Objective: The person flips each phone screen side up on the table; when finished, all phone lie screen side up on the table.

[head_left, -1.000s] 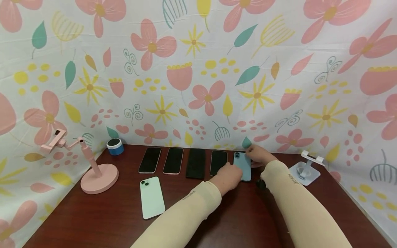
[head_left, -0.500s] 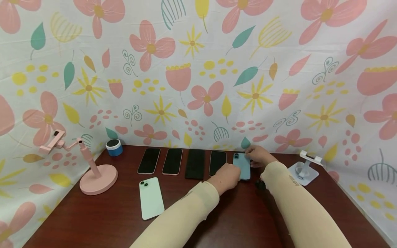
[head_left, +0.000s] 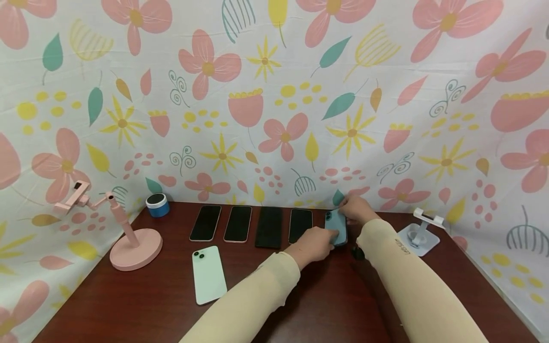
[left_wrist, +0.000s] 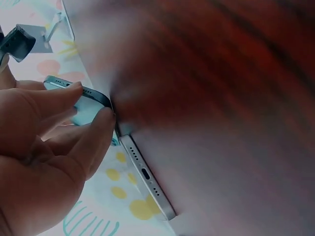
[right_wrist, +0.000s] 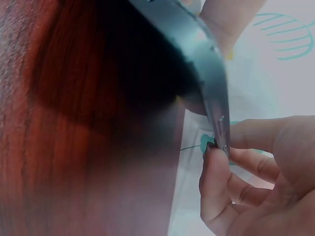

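Note:
A light-blue phone point(head_left: 336, 226), back up with its camera lenses at the top left, ends the back row of phones on the right. It is slightly tilted. My left hand point(head_left: 315, 245) holds its lower end, thumb and fingers on the edge in the left wrist view. My right hand point(head_left: 358, 209) pinches the far right corner; the right wrist view shows thumb and forefinger on either side of the phone's rim point(right_wrist: 214, 78). Just left of it lies a dark-screened phone point(head_left: 300, 224), partly hidden by my left hand in the head view.
Further left in the row lie a black phone point(head_left: 269, 226) and two pale-edged phones, one nearest the row's left end point(head_left: 206, 223). A mint-green phone point(head_left: 208, 274) lies nearer. A pink stand point(head_left: 136, 250), a blue round container point(head_left: 157, 206) and a white stand point(head_left: 420, 238) flank them.
The blue phone has shifted and tilted slightly within my hands. My left fingers now reach further over its lower end, and my right hand has moved slightly.

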A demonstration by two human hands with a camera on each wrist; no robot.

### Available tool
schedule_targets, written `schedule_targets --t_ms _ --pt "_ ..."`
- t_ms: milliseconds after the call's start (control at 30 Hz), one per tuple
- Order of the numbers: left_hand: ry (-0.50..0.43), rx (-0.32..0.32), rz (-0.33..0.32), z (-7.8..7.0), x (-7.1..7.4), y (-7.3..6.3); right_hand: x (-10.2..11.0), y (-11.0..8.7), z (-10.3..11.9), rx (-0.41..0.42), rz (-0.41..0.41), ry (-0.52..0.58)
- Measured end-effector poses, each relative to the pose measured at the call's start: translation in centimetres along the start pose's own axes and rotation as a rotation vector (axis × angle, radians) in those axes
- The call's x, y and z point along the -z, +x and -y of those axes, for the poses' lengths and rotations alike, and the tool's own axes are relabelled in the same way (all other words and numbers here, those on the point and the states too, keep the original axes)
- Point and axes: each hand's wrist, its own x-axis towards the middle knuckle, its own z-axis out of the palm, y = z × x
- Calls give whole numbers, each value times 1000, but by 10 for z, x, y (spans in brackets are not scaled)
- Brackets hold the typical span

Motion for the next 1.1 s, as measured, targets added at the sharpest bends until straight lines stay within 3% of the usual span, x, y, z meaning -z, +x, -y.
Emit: schedule_targets --t_ms 600,867,933,1100 --pt "-442 65 9 18 0 -10 -2 3 25 66 -24 -177" --pt "-528 95 -31 20 0 -11 -10 -6 37 155 -123 -209" --pt "-541 103 -41 20 1 -12 -11 -7 40 144 -111 -242" --pt "-583 122 -70 19 4 -17 -12 -2 40 127 -95 -174"
